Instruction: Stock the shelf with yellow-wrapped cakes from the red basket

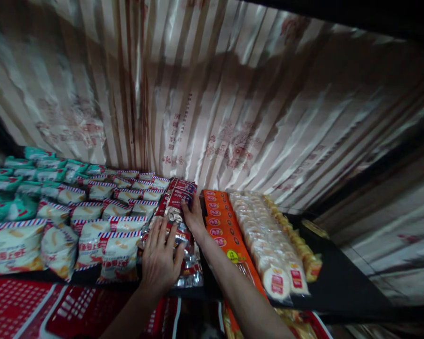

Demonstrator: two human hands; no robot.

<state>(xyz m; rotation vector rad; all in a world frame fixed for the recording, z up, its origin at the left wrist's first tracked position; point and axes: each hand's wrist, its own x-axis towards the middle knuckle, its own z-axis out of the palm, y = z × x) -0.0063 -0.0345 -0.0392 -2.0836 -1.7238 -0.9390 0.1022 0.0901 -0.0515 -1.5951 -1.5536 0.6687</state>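
Note:
On a dark shelf (339,287) lies a row of shiny red and silver snack packets (176,207), running from front to back. My left hand (160,256) rests flat on the nearer packets, fingers spread. My right hand (193,217) reaches further back along the same row, fingers curled against the right side of a red packet. Whether it grips the packet I cannot make out.
Left of the row lie several white snack bags with red and blue striped edges (88,230), then green bags (28,174). To the right are orange packets (221,226) and clear packs of round biscuits (268,240). A creased paper-covered wall (233,103) backs the shelf. A red basket (38,310) sits below.

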